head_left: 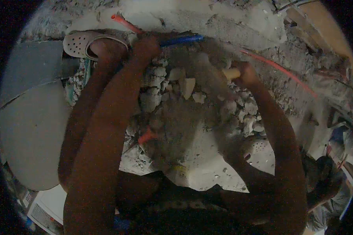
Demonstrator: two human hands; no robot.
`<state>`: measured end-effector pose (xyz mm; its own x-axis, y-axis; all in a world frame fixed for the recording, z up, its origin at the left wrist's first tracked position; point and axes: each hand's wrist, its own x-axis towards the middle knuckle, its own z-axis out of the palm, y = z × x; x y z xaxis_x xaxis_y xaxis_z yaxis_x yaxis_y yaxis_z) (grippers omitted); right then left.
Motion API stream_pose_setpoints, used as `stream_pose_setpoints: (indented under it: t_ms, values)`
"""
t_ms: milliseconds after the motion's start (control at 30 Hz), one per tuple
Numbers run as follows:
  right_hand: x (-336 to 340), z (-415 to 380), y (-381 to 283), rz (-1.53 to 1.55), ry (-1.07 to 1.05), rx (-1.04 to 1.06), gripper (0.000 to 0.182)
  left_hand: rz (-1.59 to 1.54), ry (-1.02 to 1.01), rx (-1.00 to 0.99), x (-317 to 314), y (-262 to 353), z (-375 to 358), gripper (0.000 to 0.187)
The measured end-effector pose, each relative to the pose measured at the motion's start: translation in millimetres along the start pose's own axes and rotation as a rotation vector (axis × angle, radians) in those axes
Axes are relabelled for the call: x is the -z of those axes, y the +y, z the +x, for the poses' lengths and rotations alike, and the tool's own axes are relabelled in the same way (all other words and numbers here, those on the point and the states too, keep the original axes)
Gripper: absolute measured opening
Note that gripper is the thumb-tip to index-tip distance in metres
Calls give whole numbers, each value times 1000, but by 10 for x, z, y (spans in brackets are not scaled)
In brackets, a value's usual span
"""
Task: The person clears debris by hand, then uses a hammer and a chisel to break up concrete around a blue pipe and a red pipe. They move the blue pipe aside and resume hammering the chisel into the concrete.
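My left hand (147, 47) is closed around a blue rod (182, 40), whose end sticks out to the right over the rubble. A red tube (125, 23) slants up and left from just behind that hand. On the right, my right hand (247, 74) grips the pale yellowish handle of a hammer (231, 73). Its head end is smeared by motion into a grey streak. Between my hands lie broken chunks of masonry (188, 87), partly veiled by dust or blur.
Beige clogs are on my feet, one at the upper left (75, 45), one at the lower right (261, 152). A red conduit (280, 69) runs along the ground at right. Grey boards (35, 129) lie at left. An orange-red piece (147, 136) sits among the rubble.
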<state>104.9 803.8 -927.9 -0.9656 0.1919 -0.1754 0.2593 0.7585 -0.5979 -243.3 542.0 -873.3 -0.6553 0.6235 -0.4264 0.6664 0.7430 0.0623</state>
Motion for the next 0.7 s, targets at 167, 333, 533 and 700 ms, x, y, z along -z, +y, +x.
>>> stream_pose_setpoints:
  t_ms: [167, 333, 533, 700]
  values:
    - [242, 242, -252, -213, -196, -225, 49, 80, 164, -98, 5, -25, 45, 36]
    - [225, -81, -640, 99, 45, 234, 35, 41, 53, -86, 63, -3, 8, 36]
    - [238, 190, -353, -98, -106, -350, 35, 41, 21, -104, 133, -27, 9, 35]
    - [254, -58, -591, 108, 9, 55, 34, 28, -84, -136, 122, -47, 49, 36]
